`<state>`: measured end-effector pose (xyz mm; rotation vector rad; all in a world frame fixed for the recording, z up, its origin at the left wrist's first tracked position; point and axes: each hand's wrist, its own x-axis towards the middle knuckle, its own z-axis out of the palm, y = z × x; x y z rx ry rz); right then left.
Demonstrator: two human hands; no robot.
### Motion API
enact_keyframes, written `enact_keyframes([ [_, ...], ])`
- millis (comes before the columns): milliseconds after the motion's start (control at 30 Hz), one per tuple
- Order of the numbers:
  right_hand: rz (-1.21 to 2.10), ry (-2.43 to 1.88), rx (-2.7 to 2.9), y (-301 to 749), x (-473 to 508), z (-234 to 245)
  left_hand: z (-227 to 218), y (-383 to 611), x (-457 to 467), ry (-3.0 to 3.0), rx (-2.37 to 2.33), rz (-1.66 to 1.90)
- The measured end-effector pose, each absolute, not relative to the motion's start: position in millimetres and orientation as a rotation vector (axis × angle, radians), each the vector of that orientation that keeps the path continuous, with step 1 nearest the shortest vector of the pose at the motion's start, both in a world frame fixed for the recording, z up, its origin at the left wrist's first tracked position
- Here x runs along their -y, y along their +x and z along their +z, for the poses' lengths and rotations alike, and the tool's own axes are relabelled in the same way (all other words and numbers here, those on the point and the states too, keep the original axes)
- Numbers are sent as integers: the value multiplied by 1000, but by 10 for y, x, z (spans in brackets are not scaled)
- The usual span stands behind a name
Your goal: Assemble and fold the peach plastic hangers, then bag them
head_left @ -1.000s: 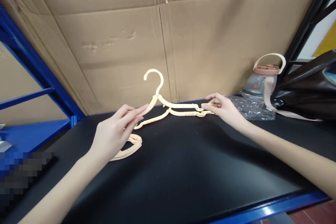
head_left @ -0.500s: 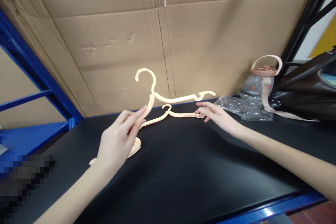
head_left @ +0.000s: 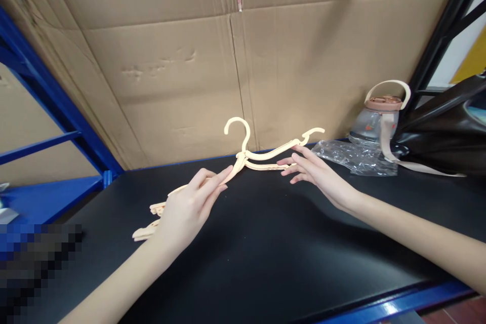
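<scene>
A cream folding clothes hanger (head_left: 271, 153) is spread out, its hook standing up against the cardboard. My left hand (head_left: 192, 207) pinches its left arm between thumb and fingers. Beneath it another cream hanger (head_left: 261, 166) lies on the black tabletop (head_left: 243, 243), partly covered by the upper one. My right hand (head_left: 313, 172) is beside the right arms, fingers spread, its index fingertip at the upper hanger's arm; I cannot tell if it touches. Partly behind my left hand lies a folded cream hanger (head_left: 146, 231) on the table.
At the back right stands a clear water bottle (head_left: 374, 119) with a pink lid and strap. Crumpled clear plastic (head_left: 357, 157) lies in front of it. A dark bag (head_left: 444, 121) sits at the right edge. Cardboard (head_left: 170, 76) forms the back wall, with blue frame bars (head_left: 45, 91) at left.
My left hand has moved right and lowered the upper hanger, so it now lies close over the hanger on the table. My right hand has shifted slightly, its fingers more spread.
</scene>
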<state>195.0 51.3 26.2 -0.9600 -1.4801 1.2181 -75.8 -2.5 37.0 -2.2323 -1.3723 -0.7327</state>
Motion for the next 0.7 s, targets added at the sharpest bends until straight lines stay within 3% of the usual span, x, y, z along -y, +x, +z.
enact_keyframes([
  [700, 1284, -846, 1234, 2031, -648, 195, 281, -863, -38, -2311, 1112, -295],
])
